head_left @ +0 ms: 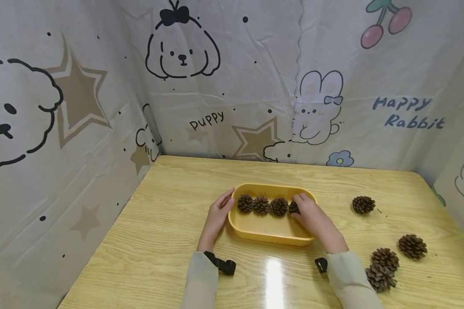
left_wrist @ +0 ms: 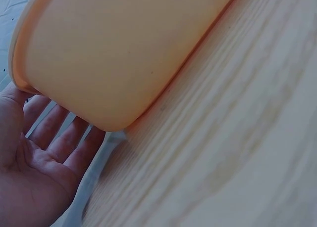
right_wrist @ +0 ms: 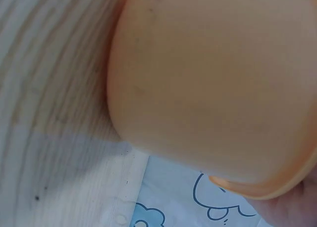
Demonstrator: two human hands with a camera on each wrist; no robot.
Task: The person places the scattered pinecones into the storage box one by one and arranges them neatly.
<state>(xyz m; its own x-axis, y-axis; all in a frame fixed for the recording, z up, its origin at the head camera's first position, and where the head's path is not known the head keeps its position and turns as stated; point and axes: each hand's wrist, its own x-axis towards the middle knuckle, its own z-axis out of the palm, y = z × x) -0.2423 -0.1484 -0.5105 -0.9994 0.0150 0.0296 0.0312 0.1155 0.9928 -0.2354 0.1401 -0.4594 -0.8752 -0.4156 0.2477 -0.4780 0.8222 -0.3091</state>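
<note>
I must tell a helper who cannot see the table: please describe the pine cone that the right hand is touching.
Find the yellow tray in the middle of the wooden table. Four pine cones stand in a row along its far side. The rightmost pine cone is the one, half covered by the right hand.

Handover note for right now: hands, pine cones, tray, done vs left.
Left hand: open, fingers against the left end of the yellow tray, steadying it.
Right hand: inside the tray at its right end, fingers on the fourth pine cone; whether it is released cannot be told.
Done: three pine cones sit in a row along the tray's far wall, the fourth beside them.
Left: four loose pine cones on the table to the right, one near the tray, three nearer the front edge.
</note>
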